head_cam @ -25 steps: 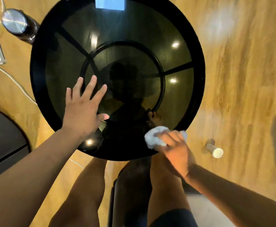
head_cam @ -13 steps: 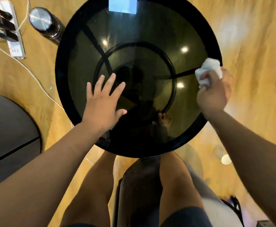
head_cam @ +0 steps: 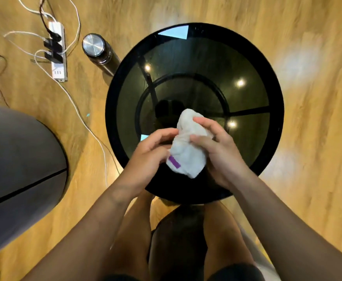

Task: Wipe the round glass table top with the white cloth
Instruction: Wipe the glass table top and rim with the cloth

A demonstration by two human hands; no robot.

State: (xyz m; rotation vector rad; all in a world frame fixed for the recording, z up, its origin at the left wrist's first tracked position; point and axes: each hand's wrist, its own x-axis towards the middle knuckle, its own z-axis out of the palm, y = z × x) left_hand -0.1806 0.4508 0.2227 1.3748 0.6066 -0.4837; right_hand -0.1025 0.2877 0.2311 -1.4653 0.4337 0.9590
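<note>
The white cloth (head_cam: 186,147) is held bunched above the near part of the round glass bench (head_cam: 194,57), both grips clamped on it: left hand (head_cam: 152,153), right hand (head_cam: 216,147). Regathering is judged in hand; the cloth must next be pressed onto the glass.

I'm seeing a white cloth (head_cam: 186,151) showing a purple tag (head_cam: 174,162), a black-rimmed smoky glass table top (head_cam: 247,94), a steel flask (head_cam: 98,50), and a white power strip (head_cam: 57,51) lying on honey-toned wood-grain floor (head_cam: 318,98).
</note>
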